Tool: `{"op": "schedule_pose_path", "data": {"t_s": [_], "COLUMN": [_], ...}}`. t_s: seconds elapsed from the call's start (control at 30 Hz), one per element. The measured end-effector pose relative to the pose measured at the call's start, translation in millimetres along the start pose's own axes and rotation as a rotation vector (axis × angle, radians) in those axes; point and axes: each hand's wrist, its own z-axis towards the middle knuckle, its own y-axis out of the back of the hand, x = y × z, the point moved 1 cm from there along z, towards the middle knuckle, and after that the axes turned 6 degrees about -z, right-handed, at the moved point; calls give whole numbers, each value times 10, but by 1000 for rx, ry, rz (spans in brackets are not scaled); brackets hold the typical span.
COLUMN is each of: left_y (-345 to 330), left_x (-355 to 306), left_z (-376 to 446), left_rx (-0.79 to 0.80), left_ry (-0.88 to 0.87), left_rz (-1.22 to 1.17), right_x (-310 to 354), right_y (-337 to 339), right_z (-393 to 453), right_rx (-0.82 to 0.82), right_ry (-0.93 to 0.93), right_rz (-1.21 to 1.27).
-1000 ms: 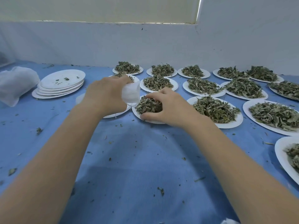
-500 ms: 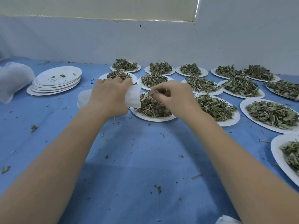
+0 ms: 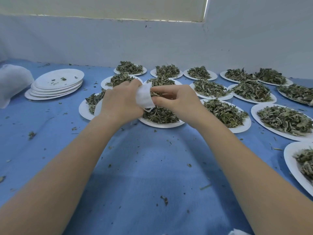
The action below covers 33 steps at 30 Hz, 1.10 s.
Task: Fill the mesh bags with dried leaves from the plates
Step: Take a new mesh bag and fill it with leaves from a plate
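While left hand (image 3: 121,102) grips mesh bag (image 3: 144,97), right hand (image 3: 176,100) pinches leaves (image 3: 153,93) at its mouth.

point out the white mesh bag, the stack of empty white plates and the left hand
white mesh bag (image 3: 144,96), head view, its bare side
stack of empty white plates (image 3: 59,78), head view, top plate
left hand (image 3: 121,101), head view, its back

Two bare arms reach in from the bottom, one on each side. No sleeves cover them up to the picture's edge. The left hand (image 3: 121,101) and the right hand (image 3: 177,100) seem to wear no rings or gloves.
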Motion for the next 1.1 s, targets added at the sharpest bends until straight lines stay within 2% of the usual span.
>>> {"op": "schedule_pose_path", "data": {"t_s": [0.13, 0.2, 0.4, 0.57, 0.73, 0.9, 1.0, 1.03, 1.1], "left_y": [-26, -35, -7, -4, 29, 152, 193, 200, 202], "left_x": [-64, -86, -148, -215, -213, -178, -105, -79, -41], "left_z": [-25, -30, -28, -34, -40, -8, 4, 4, 2], "left_rx": [-16, -12, -33, -8, 50, 135, 179, 199, 239], "left_ry": [-116, -119, -95, -130, -121, -72, 23, 55, 94], "left_rz": [244, 269, 93, 43, -56, 9, -21, -37, -60], "right_x": [43, 43, 39, 64, 112, 88, 14, -21, -78], "right_y": [-1, 10, -14, -59, -3, 93, 189, 211, 220], "right_z": [8, 4, -6, 4, 15, 4, 24, 34, 50], "right_rx": [31, 48, -57, -90, -20, 118, 55, 7, -70], "right_ry": [51, 72, 52, 21, 28, -21, -59, -74, -92], "right_rz": [-50, -55, 140, -22, -37, 72, 136, 98, -132]}}
